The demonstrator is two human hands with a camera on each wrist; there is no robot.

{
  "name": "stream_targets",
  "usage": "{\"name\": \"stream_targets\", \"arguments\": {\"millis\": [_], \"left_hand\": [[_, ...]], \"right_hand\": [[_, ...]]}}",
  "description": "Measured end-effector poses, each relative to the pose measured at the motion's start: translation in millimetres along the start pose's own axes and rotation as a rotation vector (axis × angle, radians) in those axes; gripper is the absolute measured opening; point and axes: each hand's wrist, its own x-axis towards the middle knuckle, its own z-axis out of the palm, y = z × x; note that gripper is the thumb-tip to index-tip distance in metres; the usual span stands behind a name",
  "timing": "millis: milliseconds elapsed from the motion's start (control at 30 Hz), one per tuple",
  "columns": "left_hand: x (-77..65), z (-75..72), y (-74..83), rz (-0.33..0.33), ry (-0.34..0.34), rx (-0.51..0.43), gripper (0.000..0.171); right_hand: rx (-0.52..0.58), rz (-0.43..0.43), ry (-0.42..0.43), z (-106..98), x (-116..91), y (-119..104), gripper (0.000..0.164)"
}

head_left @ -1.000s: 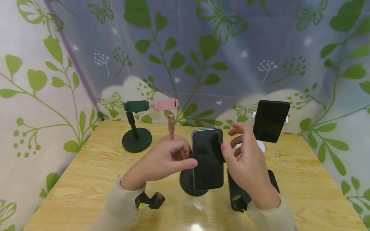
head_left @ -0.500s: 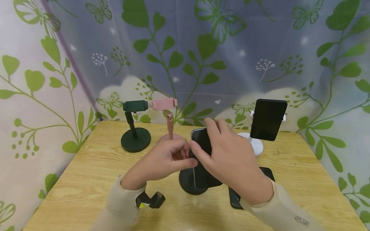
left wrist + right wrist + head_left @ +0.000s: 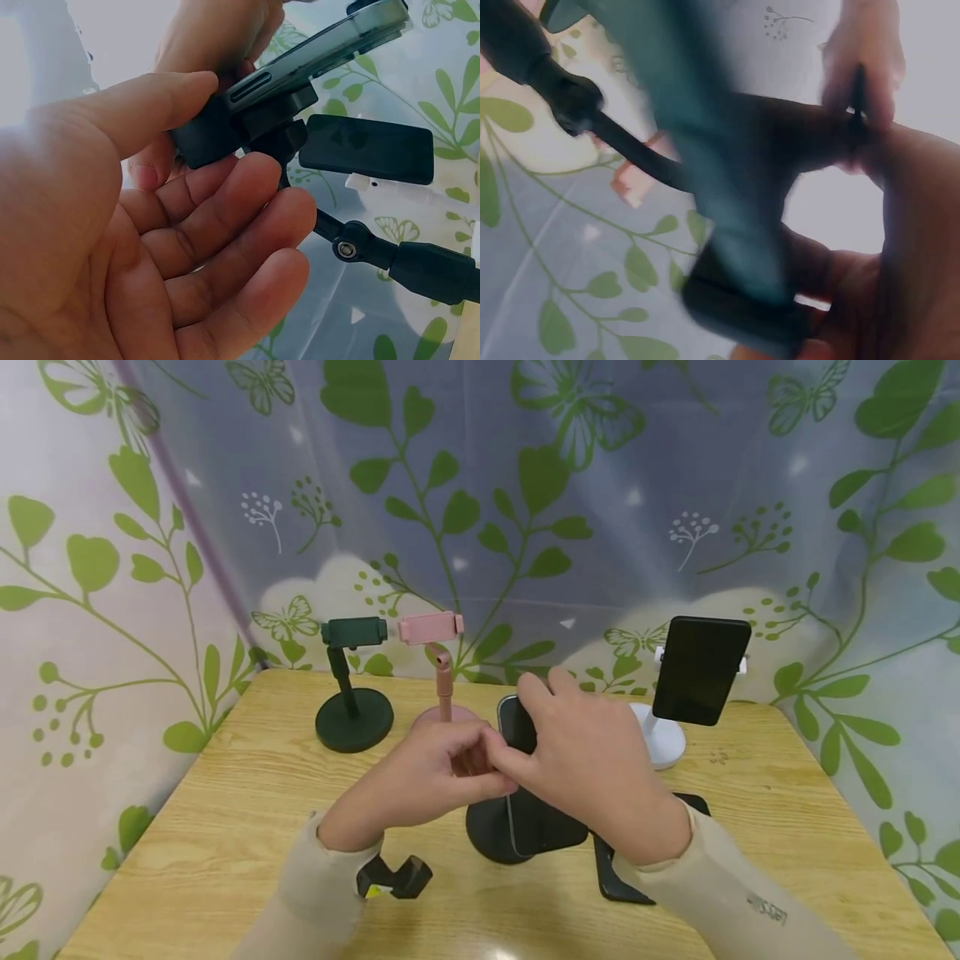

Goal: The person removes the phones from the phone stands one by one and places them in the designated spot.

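Phone (image 3: 546,827): centre of the head view, at the black stand (image 3: 489,837), partly hidden by a hand.
Left hand (image 3: 431,777): just left of centre, thumb and fingers pinching one end of the black clamp (image 3: 206,136).
Right hand (image 3: 592,752): draped over the phone from the right, thumb by the other hand's fingers; close-up's blurry, so can't tell if it's gripping.
Clamp tip: imo keep pressure even on both ends so it sits square.
Side button (image 3: 250,87): looks close to the clamp, so I'd avoid squeezing it.
Arm joint (image 3: 346,250): might swing, so go gently.
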Motion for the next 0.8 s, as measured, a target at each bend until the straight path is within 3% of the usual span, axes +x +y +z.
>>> {"name": "stream_targets", "arguments": {"millis": [233,800], "left_hand": [[0.4,1.8,0.0,0.030,0.022,0.033,0.009],[1.9,7.7,1.3,0.029,0.066,0.066,0.012]], "right_hand": [[0.033,-0.026,0.075,8.4,-2.0,6.1,0.041],[0.061,-0.044,0.114,11.7,-1.6,10.2,0.040]]}}
